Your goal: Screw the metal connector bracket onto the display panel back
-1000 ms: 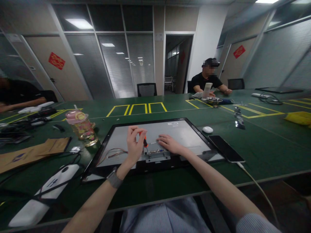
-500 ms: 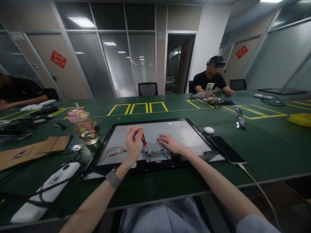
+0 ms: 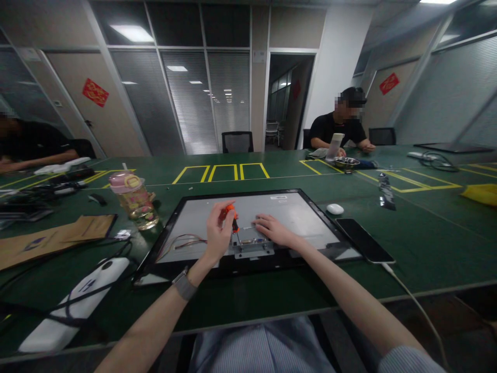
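Note:
A monitor panel lies face down on the green table, its grey metal back up. My left hand is closed round a small orange-handled screwdriver, held upright with its tip down at a metal connector bracket near the panel's front edge. My right hand rests flat on the panel just right of the screwdriver, fingers stretched out beside the bracket. Thin red and white wires run across the panel left of my left hand.
A pink-lidded bottle stands left of the panel, with brown paper and a white device with black cables nearer. A white earbud case and a black phone lie to the right. Other people sit at the far right and far left.
My left hand has turned on the screwdriver, fingers shifting round the orange handle, which now stands a little more upright. My right hand has stayed put.

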Demonstrator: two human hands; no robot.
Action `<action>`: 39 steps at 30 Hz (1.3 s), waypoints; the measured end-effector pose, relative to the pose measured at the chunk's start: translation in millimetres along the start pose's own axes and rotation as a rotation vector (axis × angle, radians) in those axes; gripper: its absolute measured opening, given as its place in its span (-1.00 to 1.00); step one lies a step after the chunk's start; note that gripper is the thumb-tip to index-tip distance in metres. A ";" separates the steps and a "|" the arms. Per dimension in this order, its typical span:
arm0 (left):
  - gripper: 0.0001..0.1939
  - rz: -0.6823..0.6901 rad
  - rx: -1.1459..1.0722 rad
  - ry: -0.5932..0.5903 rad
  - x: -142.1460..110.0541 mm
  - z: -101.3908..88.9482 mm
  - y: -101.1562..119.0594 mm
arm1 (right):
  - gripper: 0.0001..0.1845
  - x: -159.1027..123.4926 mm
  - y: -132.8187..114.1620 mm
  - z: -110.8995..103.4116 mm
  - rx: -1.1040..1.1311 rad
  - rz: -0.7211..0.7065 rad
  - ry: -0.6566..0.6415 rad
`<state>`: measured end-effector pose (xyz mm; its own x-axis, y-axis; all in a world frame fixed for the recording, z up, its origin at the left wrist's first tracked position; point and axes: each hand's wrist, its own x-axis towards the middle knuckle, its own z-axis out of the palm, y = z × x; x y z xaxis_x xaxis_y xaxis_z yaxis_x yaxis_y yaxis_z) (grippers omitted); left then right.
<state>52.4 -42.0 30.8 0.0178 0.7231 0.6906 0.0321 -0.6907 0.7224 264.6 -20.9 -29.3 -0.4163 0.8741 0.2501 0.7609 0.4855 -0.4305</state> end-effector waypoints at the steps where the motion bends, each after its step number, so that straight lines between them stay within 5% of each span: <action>1: -0.79 0.029 0.051 0.024 0.4 -0.4 -0.5 | -0.54 -0.2 0.1 -0.2 -0.004 -0.005 -0.002; 5: -0.85 0.088 0.110 0.082 1.4 -2.0 -0.8 | -0.53 -0.6 -0.9 -1.6 -0.004 -0.004 -0.008; 12: -0.69 0.002 -0.019 -0.037 0.4 -3.0 4.5 | -0.55 -1.5 -5.4 -3.7 0.019 0.041 -0.012; 18: -0.85 0.183 0.229 0.043 4.4 -7.0 3.7 | -0.55 -2.7 -6.6 -5.1 0.020 0.022 -0.006; 26: -0.70 0.034 0.040 -0.039 0.7 -5.1 1.7 | -0.55 -2.0 -7.0 -5.3 0.026 0.026 -0.011; 33: -0.81 0.185 0.230 0.072 0.6 -5.5 0.3 | -0.55 -1.9 -4.4 -3.6 0.018 0.009 -0.003; 39: -0.70 0.089 0.089 -0.004 -2.6 -3.7 3.3 | -0.54 -1.9 -7.0 -5.4 0.013 0.026 -0.015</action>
<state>48.7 -46.2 31.5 0.0286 0.6589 0.7517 0.1191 -0.7489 0.6519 262.8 -26.0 -22.1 -0.4041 0.8863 0.2263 0.7651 0.4631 -0.4475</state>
